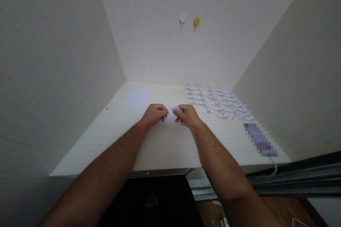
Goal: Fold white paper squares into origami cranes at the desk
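Observation:
Between my two hands, just above the middle of the desk, is a small piece of white paper (172, 114). My right hand (185, 112) pinches it between thumb and fingers. My left hand (156, 112) is closed, thumb against fingers, at the paper's left edge. The paper's exact folds are too small to make out. Past my right hand, rows of folded white paper cranes (211, 97) stand on the desk. Beyond my left hand lie white paper sheets (140, 96), partly behind that hand.
The pale desk (165, 149) has walls on its left, right and far sides. A blurred-out phone-like device (260, 139) lies at the right with a white cable (275, 167). A white hook (182, 18) and a yellow hook (196, 21) are on the far wall.

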Demonstrator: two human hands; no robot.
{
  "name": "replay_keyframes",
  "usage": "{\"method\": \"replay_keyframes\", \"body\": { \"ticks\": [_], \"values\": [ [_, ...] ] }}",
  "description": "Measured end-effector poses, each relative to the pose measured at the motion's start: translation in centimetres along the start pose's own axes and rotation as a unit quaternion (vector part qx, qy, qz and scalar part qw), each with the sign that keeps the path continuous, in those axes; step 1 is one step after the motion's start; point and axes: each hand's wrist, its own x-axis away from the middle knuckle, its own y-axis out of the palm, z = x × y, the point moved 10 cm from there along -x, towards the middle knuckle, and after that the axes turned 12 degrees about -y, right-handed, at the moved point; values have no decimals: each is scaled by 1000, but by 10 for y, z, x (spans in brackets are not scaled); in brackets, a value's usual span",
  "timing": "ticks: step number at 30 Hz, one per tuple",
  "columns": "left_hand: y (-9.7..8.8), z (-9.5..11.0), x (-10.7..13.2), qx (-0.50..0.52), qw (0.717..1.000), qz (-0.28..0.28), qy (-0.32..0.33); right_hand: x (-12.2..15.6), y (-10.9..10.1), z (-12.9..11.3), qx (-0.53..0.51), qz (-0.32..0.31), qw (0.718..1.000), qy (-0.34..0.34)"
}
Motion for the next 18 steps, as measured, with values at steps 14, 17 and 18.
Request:
{"method": "replay_keyframes", "body": {
  "ticks": [14, 17, 18],
  "values": [
    [1, -13, -5, 160, 985, -1, -61, -4, 3, -2, -161, 57, 985, -40],
    [1, -13, -5, 185, 981, -1, -63, -5, 1, -3, -183, 73, 979, -48],
    [1, -13, -4, 191, 980, -1, -65, -5, 0, -4, -189, 76, 978, -51]
  ]
}}
